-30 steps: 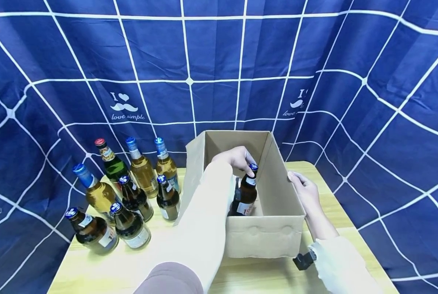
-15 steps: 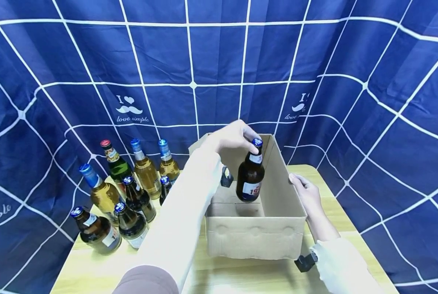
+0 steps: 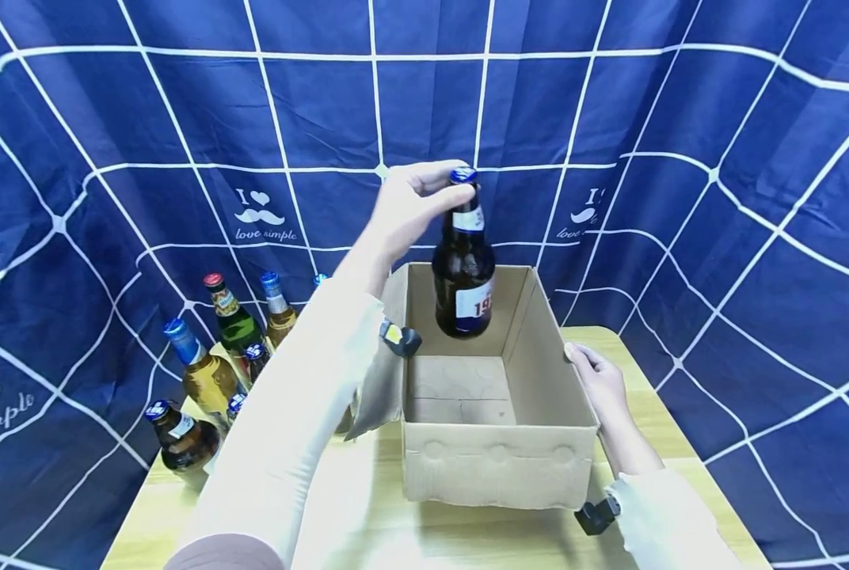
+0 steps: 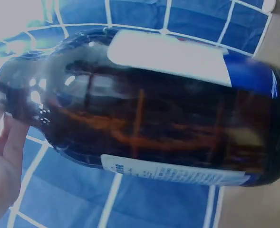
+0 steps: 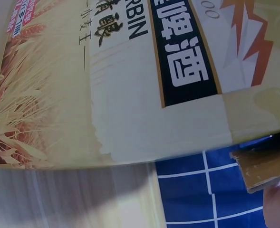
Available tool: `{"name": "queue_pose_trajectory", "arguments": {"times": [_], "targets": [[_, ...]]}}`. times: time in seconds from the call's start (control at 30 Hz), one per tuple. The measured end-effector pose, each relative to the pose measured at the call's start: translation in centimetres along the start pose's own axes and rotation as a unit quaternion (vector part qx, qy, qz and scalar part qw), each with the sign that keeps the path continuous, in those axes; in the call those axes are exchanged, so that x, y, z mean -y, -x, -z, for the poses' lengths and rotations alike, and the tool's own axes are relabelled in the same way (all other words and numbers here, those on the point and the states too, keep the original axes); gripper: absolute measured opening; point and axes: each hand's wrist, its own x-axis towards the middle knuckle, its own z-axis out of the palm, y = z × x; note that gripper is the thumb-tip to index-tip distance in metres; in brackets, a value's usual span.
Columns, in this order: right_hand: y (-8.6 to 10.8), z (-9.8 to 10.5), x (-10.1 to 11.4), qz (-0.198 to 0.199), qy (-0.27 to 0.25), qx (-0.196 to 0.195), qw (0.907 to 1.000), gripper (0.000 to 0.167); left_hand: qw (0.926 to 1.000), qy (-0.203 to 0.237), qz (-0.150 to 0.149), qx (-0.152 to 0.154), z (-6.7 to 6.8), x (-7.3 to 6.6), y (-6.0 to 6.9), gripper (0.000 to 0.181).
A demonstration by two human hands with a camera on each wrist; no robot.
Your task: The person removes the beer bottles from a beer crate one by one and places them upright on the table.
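Note:
My left hand point(image 3: 405, 207) pinches a brown beer bottle point(image 3: 460, 269) by its neck, just below the blue cap. The bottle hangs upright over the open cardboard box point(image 3: 497, 463), its base around rim height. In the left wrist view the bottle's glass body point(image 4: 144, 114) fills most of the frame, with my fingers point(image 4: 6, 175) at its neck. On the box's right side, my right hand point(image 3: 599, 384) grips the top edge of the wall. The right wrist view shows the printed outer side of the box point(image 5: 120, 104) and a bit of finger point(image 5: 278, 206) by a cardboard edge.
Several bottles stand at the table's left, among them a red-capped green bottle point(image 3: 235, 328), a golden one point(image 3: 207, 380) and a brown one point(image 3: 185, 447). My left arm partly covers them. A flap point(image 3: 378, 404) sticks out from the box's left. A blue curtain point(image 3: 424, 111) surrounds the table point(image 3: 367, 507).
The left hand has lifted the brown beer bottle up from inside the box to above it, moving slightly left at the end. The right hand stays on the box edge.

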Motion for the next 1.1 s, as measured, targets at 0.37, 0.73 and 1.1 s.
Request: {"name": "queue_pose_trajectory", "arguments": {"times": [0.37, 0.73, 1.1], "targets": [[0.0, -0.1, -0.3, 0.004, 0.017, -0.003, 0.9998, 0.012, 0.9926, 0.057, -0.096, -0.048, 6.0, -4.0, 5.5, 0.022], [0.2, -0.2, 0.0, 0.013, 0.007, -0.003, 0.9999, 0.016, 0.9971, -0.027, -0.034, -0.062, 10.6, -2.3, 14.9, 0.022], [0.2, -0.2, 0.1, 0.013, 0.007, -0.004, 0.9999, 0.020, 0.9793, -0.166, 0.087, -0.076, 11.0, 4.8, 23.9, 0.027]]}}
